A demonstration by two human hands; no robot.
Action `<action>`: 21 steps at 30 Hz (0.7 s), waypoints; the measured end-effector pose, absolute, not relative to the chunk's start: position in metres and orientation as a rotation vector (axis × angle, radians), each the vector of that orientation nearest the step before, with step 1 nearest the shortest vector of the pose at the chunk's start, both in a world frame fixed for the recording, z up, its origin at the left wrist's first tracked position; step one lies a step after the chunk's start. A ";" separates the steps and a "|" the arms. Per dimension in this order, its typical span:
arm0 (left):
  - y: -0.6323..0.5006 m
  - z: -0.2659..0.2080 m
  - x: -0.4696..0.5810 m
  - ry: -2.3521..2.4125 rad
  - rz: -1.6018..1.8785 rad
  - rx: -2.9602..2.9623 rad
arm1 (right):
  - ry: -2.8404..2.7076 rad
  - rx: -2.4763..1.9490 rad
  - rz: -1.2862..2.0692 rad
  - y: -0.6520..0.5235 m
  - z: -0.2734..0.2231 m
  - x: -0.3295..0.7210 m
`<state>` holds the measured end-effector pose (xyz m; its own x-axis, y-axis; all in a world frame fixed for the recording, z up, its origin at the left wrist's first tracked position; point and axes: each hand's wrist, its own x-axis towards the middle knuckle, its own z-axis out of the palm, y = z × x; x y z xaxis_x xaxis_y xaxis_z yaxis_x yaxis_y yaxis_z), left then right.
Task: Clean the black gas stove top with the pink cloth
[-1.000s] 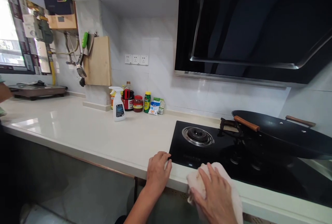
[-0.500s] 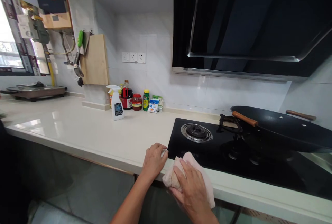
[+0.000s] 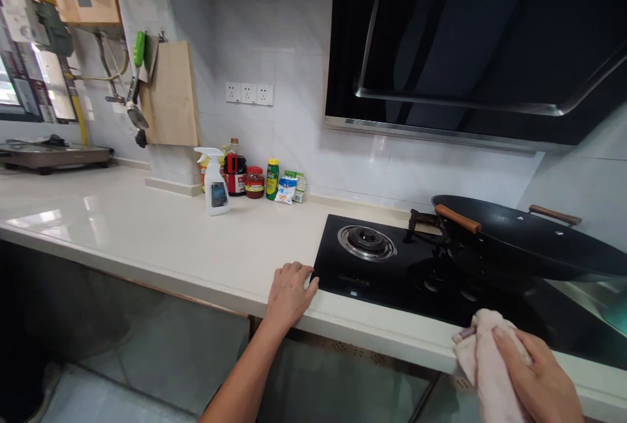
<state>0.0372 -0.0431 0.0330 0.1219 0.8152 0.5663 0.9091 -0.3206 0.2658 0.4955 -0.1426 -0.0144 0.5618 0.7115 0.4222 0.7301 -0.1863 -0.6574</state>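
Observation:
My left hand (image 3: 290, 292) rests on the white countertop (image 3: 161, 234) beside the near left corner of the black gas stove (image 3: 365, 273). Its fingers are apart and hold nothing. Further right, my right hand (image 3: 539, 371) grips a pale pink cloth (image 3: 494, 358). The bunched cloth lies at the counter's front edge, by the front of the stove, and part of it hangs down over that edge. The stove's left burner (image 3: 367, 242) is bare. A black wok (image 3: 514, 234) with wooden handles sits over its right side.
A white spray bottle (image 3: 215, 185) stands on the counter, with a dark sauce bottle (image 3: 235, 172), a red-lidded jar (image 3: 255, 183), a green container (image 3: 272, 180) and small packets (image 3: 287, 189) behind. An electric pan (image 3: 59, 155) is far left. The range hood (image 3: 455, 38) overhangs the stove.
My right hand has moved right along the counter's front edge with the cloth, away from my left hand. The left hand stays in place. The view has shifted slightly.

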 end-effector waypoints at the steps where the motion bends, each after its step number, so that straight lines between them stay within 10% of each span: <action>1: -0.043 0.032 0.037 -1.729 -0.982 -2.236 | -1.090 -1.945 0.020 -0.139 -0.006 0.489; 21: -0.042 0.033 0.035 -1.703 -0.967 -2.253 | -2.031 -1.526 0.212 -0.098 0.030 0.354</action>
<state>0.0353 -0.0418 0.0330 0.1443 0.8052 0.5751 0.9064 -0.3408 0.2498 0.3540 -0.0977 0.0303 -0.1742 0.9191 0.3533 0.8264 0.3316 -0.4551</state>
